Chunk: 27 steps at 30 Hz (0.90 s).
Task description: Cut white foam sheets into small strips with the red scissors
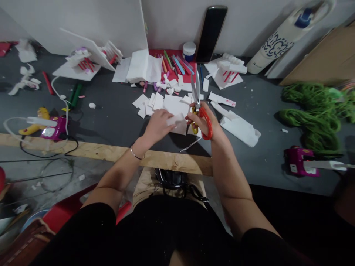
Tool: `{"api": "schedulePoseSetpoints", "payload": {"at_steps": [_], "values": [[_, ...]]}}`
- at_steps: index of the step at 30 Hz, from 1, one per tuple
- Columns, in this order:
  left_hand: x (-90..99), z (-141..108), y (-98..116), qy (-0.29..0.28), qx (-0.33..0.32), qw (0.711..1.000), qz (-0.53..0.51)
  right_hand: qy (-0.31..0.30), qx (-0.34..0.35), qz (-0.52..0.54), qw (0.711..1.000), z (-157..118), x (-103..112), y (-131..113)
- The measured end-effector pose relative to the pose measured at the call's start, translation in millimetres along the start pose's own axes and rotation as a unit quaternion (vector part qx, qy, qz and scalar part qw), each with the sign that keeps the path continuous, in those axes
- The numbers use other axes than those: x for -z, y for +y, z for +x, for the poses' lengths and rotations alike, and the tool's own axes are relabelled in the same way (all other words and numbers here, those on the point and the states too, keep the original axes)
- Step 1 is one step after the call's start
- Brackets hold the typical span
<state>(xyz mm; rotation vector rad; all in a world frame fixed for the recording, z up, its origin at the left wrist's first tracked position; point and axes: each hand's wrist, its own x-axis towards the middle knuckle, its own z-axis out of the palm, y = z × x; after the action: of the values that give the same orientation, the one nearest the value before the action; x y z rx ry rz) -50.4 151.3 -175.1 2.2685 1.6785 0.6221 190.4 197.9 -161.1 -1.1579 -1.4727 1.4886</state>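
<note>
My left hand (159, 125) pinches a small white foam piece (175, 119) between thumb and fingers. Closed round the red handle of a pair of scissors (205, 123) is my right hand (204, 117), and the blades point away from me. Something yellow and black, perhaps a second tool (194, 129), shows beside the right fingers; I cannot tell whether it is held. Beneath both hands lies a white sheet (172, 103), with several cut white pieces (141, 105) to its left. A long white strip (240, 129) lies to the right of my right hand.
Crayons or markers (177, 64) lie on red paper at the back. A phone (212, 33) leans on the wall, with a white bottle (270, 46) to its right. Green yarn (310, 111) and a purple power socket (301, 161) are at right; another purple socket (54, 128) is at left.
</note>
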Motion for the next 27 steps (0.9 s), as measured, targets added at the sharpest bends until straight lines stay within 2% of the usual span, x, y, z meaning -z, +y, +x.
{"api": "schedulePoseSetpoints", "payload": {"at_steps": [2, 4, 8, 12, 16, 21, 24, 27], "values": [[11.9, 4, -21, 0.089, 0.067, 0.994, 0.016, 0.002, -0.012, 0.005, 1.0, 0, -1, -1], [25.2, 9, -46, 0.148, 0.133, 0.98, 0.02, 0.011, -0.015, 0.005, 1.0, 0, -2, -3], [39.8, 14, -87, 0.182, 0.232, 0.955, 0.02, 0.026, -0.016, -0.002, 1.0, -1, -6, -5], [32.5, 11, -97, 0.166, 0.276, 0.944, 0.075, 0.022, -0.011, -0.012, 1.0, -1, -6, -3], [25.4, 11, -98, 0.11, 0.269, 0.954, 0.08, 0.016, 0.004, -0.027, 1.0, -1, -5, -1], [35.5, 20, -105, 0.049, 0.278, 0.957, 0.064, 0.024, 0.009, -0.029, 0.999, -2, -6, -4], [40.9, 28, -107, 0.032, 0.305, 0.951, 0.046, 0.028, 0.016, -0.021, 0.999, -3, -7, -7], [39.8, 32, -109, 0.024, 0.305, 0.952, 0.004, 0.029, 0.02, -0.016, 0.999, -3, -8, -9]]}}
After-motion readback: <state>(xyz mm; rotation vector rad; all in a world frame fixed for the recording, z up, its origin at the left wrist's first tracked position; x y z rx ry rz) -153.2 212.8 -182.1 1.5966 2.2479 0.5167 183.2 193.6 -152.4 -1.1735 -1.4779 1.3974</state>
